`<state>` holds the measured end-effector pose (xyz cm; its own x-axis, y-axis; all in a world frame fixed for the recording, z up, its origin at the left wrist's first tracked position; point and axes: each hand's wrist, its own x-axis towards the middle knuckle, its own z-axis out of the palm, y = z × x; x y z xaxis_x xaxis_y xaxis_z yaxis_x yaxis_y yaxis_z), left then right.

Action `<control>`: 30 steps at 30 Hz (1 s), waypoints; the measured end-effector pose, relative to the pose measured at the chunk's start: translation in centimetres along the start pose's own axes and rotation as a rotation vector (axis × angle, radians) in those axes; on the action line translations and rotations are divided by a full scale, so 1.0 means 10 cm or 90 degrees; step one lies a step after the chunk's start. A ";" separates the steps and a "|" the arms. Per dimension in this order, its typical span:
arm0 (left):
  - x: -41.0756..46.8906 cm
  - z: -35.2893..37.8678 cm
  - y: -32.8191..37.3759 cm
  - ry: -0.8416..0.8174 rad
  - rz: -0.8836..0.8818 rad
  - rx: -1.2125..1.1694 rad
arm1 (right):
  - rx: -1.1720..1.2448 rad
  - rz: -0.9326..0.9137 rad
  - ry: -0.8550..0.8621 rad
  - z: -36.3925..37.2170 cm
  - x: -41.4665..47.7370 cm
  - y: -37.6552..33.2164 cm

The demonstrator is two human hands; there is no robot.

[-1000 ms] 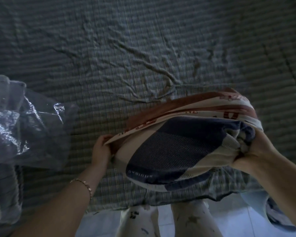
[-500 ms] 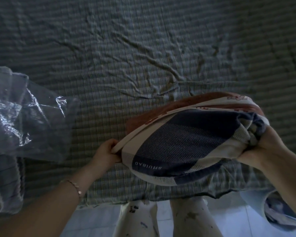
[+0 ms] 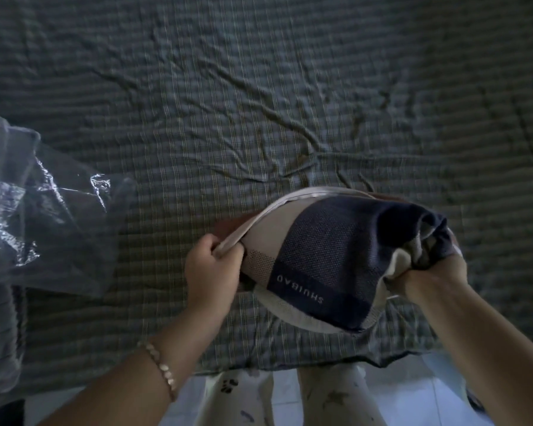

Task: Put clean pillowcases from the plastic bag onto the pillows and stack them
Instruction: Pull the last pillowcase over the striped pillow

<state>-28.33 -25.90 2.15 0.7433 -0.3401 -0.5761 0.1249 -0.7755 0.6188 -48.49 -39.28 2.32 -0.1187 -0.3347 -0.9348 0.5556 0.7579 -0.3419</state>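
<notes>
A pillow [image 3: 320, 259] with navy and cream panels and the word SHUIBAO lies at the near edge of the bed. A reddish-brown and cream pillowcase [image 3: 277, 207] wraps its far side, only a thin edge showing. My left hand [image 3: 213, 269] grips the pillowcase's cream hem at the pillow's left end. My right hand [image 3: 428, 272] clutches bunched pillow fabric at the right end. A clear plastic bag [image 3: 43, 210] with folded dark fabric inside lies at the left.
The bed is covered by a wrinkled grey-green checked sheet [image 3: 259, 103]. Its front edge runs just below the pillow, with white floor tiles [image 3: 285, 395] and my patterned trouser legs [image 3: 336, 398] beneath. A pale item lies on the floor at the lower right.
The pillowcase has slid further over the pillow's far side, so much less reddish-brown cloth shows. My left hand moved right along the hem. The pillow turned more toward me.
</notes>
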 end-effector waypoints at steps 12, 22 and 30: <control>0.67 0.47 -0.35 -0.109 -0.372 -0.027 | -0.946 -0.258 0.017 0.03 0.15 0.97; 0.62 0.16 -0.22 -0.222 -0.140 0.096 | -1.588 -0.905 -0.429 0.55 0.32 1.36; 0.41 0.01 0.11 -0.110 0.075 -0.131 | -1.780 -0.831 -0.505 0.96 0.34 1.60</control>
<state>-25.22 -28.20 0.49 0.6393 -0.5207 -0.5658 0.1881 -0.6076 0.7716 -32.08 -33.61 -5.38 0.7712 -0.2322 -0.5927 -0.3356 -0.9395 -0.0687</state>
